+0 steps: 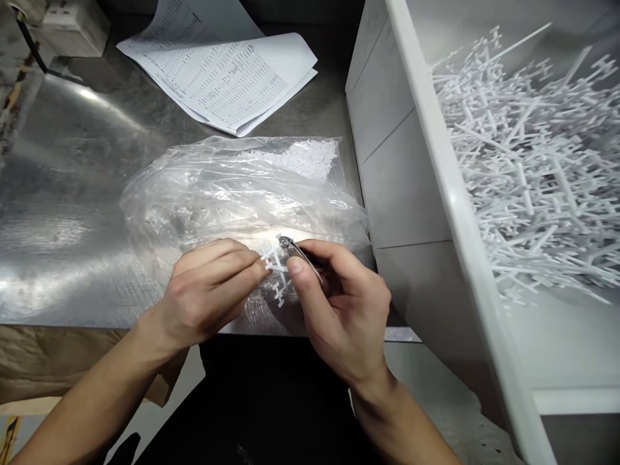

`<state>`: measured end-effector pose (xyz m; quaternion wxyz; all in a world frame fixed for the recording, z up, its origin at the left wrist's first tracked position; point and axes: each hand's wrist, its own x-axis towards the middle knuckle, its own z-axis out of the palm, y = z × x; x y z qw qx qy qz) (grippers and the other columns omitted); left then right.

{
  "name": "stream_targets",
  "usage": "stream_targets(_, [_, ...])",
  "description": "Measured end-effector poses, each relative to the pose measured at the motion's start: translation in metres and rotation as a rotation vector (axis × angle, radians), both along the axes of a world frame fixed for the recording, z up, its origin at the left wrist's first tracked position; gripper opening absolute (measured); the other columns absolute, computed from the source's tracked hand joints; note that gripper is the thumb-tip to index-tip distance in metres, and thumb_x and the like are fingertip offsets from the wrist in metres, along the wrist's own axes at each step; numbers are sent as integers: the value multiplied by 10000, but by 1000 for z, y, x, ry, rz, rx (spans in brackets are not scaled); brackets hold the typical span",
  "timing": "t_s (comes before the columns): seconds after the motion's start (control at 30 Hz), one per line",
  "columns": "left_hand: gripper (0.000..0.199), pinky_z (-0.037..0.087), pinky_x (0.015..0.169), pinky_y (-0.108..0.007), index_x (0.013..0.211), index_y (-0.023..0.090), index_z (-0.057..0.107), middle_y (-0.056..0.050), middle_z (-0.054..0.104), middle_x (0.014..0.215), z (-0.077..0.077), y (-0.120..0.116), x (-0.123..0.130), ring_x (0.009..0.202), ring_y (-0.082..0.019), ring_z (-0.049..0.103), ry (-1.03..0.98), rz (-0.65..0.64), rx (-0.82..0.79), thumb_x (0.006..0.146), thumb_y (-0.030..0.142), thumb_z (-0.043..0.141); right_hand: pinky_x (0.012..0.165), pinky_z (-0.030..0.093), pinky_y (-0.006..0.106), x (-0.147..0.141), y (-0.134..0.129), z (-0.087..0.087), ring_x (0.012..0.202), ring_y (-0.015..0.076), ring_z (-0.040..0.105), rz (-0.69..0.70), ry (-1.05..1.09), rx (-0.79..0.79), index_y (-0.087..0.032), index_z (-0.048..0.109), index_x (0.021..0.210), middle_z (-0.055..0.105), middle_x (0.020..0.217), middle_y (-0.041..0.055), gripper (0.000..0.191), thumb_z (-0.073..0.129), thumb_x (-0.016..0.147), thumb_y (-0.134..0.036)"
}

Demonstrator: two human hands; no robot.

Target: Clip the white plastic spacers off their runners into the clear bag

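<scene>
L hand (213, 290) at near side of counter (72, 194), fingertips pinched on white plastic piece (278, 268), a branched sprue-like part w/ small T-shaped ends. R hand (343, 303) just to its right, thumb and index pinching small metal clipper (303, 258), tip pointing far-left and at the upper part of the piece; can't tell if tip actually touches it. Piece is between the two hands, above near edge of clear plastic bag (194, 194). Bag lies crumpled on counter, spread L to R; small white bits (310, 159) inside, at its far-right part. Far of bag: folded printed sheets (227, 77) on counter, text side up, top sheet curling up at far end; text too small to read. Far-left corner: whitish block-like object (75, 26) w/ dark cord or thin rod beside it, partly cut off by frame. Right of counter: big white bin (455, 206), its wall running far to near next to bag. Bin holds large heap of white branched plastic pieces (547, 174), same look as held one, tangled, some sticking up at far side; near part of bin floor bare. Near-left, below counter edge: brown paper or bag-like material (53, 361), crumpled. Person's dark clothing (276, 400) at near center, between forearms.
</scene>
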<state>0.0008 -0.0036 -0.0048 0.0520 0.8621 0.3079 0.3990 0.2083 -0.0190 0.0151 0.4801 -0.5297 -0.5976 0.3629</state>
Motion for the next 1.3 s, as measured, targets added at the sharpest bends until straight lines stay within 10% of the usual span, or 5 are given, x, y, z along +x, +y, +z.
stream_targets(0.3, [92,626,749,-335,1100,125,711,-53,781,939,16,9,3,828,-190,737,176,12,19,1070,60,653,687,648,279,0,10,-4,750,162,782,-48,198,-60,-204,801,976,833,847,2,38,776,1000,-221])
stream_targets(0.9, [115,611,748,-338,1088,140,688,-44,776,930,3,12,4,831,-196,727,208,66,61,1046,35,665,533,499,285,-1,1,-5,654,144,655,31,148,-17,-229,806,1100,772,821,0,97,799,1003,-225])
stream_targets(1.3, [133,642,769,-274,1074,180,745,-7,812,941,2,14,4,833,-150,770,194,139,21,1041,63,692,640,659,284,0,6,-2,737,168,785,-70,238,-65,-231,821,1017,863,894,12,59,815,961,-214])
